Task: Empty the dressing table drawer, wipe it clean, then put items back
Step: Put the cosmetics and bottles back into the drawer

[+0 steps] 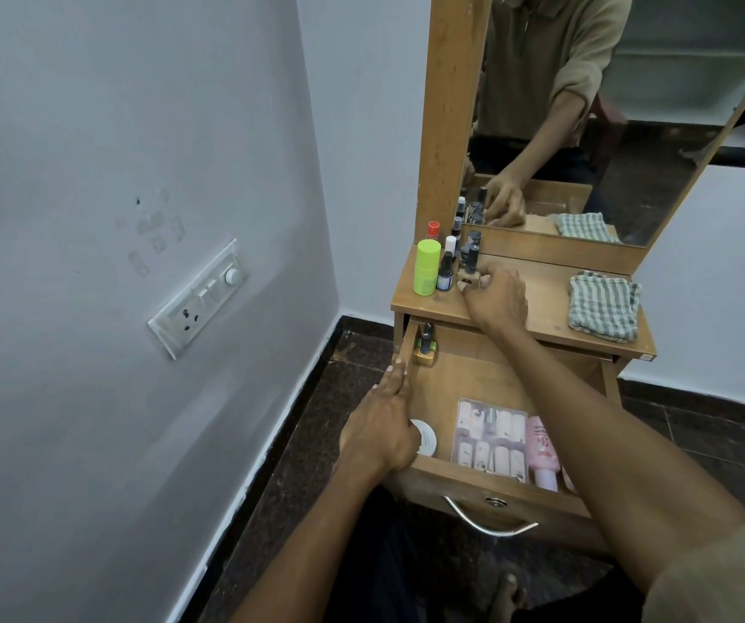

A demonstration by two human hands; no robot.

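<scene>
The wooden drawer (pixel 465 481) of the dressing table stands pulled out. Inside lie a gold-based nail polish bottle (pixel 425 350) at the back left, a white round jar (pixel 425 437), a clear box of false nails (pixel 492 438) and a pink bottle (pixel 542 451). My left hand (pixel 384 427) rests on the drawer's left wall, fingers straight along it. My right hand (pixel 494 295) is on the tabletop (pixel 537 303), fingers curled round a beige nail polish bottle (pixel 468 277) standing among several small bottles. A checked cloth (pixel 604 305) lies folded at the right of the tabletop.
A lime green bottle (pixel 426 266) and a red-capped one (pixel 433 228) stand at the tabletop's left rear. The mirror (pixel 586 105) rises behind. A wall with a switch panel (pixel 202 299) is close on the left. Dark floor lies below, with the drawer's metal handle (pixel 487 519) facing me.
</scene>
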